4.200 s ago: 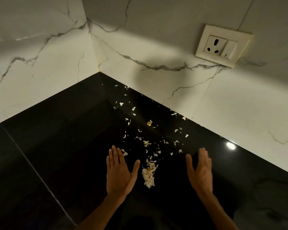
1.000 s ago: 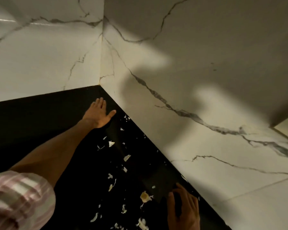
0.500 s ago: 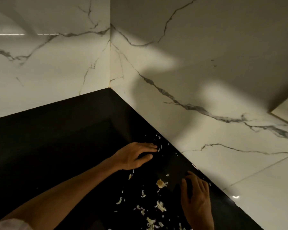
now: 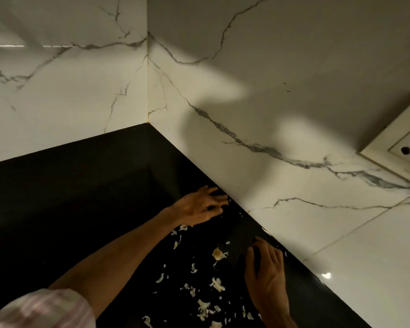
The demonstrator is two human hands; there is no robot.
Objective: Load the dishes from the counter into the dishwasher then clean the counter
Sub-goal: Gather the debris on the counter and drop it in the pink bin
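Note:
A glossy black counter [image 4: 76, 197] runs into a corner between two white marble walls. Pale peel scraps [image 4: 205, 306] lie scattered over it; a larger yellowish piece [image 4: 219, 254] sits between my hands. My left hand [image 4: 200, 207] lies palm down on the counter close to the right wall, fingers spread and slightly curled, with several scraps just behind its heel. My right hand [image 4: 266, 278] rests flat on the counter nearer to me, also beside the wall, fingers apart. Neither hand holds anything that I can see.
The right marble wall [image 4: 282, 129] meets the counter right beside both hands. A cream wall socket [image 4: 402, 150] sits on that wall at the right edge. My striped sleeve [image 4: 40, 308] fills the lower left corner.
My left hand has drawn back from the far corner along the wall toward me, pushing scraps ahead of it. My right hand has stayed near the wall.

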